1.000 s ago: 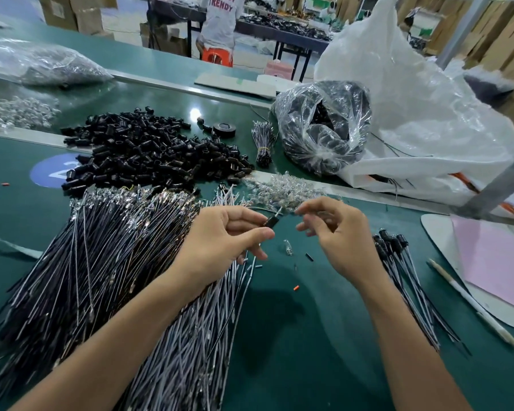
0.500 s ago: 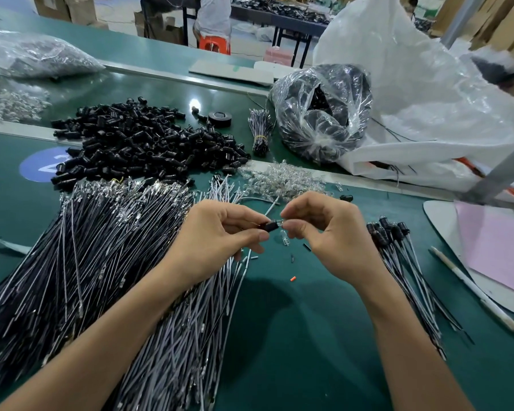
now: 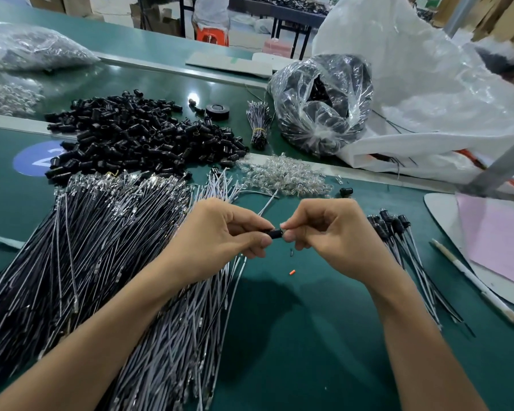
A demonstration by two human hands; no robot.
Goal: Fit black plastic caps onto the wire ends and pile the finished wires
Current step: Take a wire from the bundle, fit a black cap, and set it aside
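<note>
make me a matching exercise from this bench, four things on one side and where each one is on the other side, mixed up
Things:
1 cap pile
2 held cap
3 finished wires
4 tape roll

Places:
a just right of the right hand
b beyond the uncapped wires
c pinched between the left hand and the right hand
d between the cap pile and a tied bundle

Pairs: 1-b; 2-c; 3-a; 4-d
</note>
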